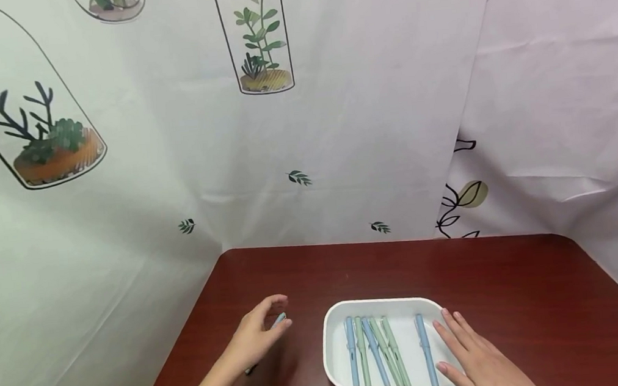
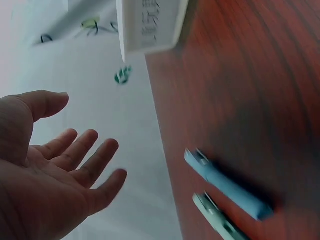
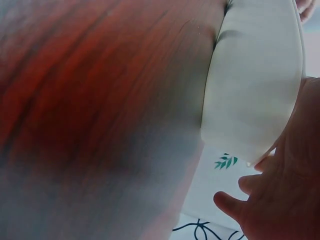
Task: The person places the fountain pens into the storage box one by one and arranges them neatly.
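A white plastic tray [image 1: 381,302] holds several capped pens in light blue and green. Most lie side by side in its left half, while one blue pen [image 1: 426,351] sits apart near the right wall. My right hand [image 1: 486,361] rests at the tray's right rim with its fingers spread. To the left of the tray is my left hand [image 1: 255,337], fingers loosely bent and thumb apart, gripping nothing. Below it, a blue pen [image 2: 230,187] and a green pen [image 2: 217,215] lie on the table in the left wrist view; the hand mostly hides them in the head view.
The dark red wooden table [image 1: 293,268] has rounded far corners. White cloth [image 1: 337,141] printed with plants hangs behind it and along the sides. In the right wrist view the tray's outer wall [image 3: 255,80] stands beside the right hand.
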Demonstrator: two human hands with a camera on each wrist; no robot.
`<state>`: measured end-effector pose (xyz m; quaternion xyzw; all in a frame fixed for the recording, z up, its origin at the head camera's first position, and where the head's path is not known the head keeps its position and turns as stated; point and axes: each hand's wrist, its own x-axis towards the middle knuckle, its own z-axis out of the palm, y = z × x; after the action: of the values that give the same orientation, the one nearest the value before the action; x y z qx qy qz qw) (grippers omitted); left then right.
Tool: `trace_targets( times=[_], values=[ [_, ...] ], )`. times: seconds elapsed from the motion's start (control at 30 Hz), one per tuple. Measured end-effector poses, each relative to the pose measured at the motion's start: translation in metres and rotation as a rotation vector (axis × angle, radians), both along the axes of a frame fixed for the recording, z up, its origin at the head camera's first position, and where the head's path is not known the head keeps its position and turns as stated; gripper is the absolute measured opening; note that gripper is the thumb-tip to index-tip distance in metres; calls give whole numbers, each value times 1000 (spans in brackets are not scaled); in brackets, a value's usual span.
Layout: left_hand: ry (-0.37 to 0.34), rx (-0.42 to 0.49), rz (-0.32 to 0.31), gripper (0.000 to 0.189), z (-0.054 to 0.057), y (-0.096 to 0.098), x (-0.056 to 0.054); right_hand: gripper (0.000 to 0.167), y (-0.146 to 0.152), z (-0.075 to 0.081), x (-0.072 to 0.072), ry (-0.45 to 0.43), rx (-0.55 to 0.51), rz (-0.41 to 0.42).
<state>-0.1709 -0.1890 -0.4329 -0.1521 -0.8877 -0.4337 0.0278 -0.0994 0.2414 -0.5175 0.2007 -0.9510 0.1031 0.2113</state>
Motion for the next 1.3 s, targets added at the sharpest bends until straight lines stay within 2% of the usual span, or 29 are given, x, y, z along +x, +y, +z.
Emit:
trace_targets(
  times=[0.13, 0.23, 0.47, 0.53, 0.8, 1.03, 1.2, 1.3],
  values=[
    [-20, -51, 92, 45, -5, -15, 0, 74, 2, -2, -2, 48, 18, 32],
    [-10, -97, 133, 47, -9, -26, -1, 75, 2, -2, -2, 42, 14, 38],
    [-14, -169, 152, 53, -18, -41, -9, 73, 0, 2, 1, -49, -20, -2],
    [-26, -183, 157, 54, -21, -44, -10, 73, 1, 2, 0, -50, -23, -1],
    [-37, -280, 179, 54, -30, -54, -14, 75, 2, -4, -2, 81, 41, 21],
    [-45, -323, 219, 55, -42, -62, -19, 74, 0, -3, -1, 14, 11, 9],
    [-51, -370, 237, 56, -45, -66, -22, 73, 0, -3, -1, 33, 16, 16],
    [-70, -408, 250, 58, -47, -68, -24, 73, -1, -2, 0, -18, -7, 2]
  ],
)
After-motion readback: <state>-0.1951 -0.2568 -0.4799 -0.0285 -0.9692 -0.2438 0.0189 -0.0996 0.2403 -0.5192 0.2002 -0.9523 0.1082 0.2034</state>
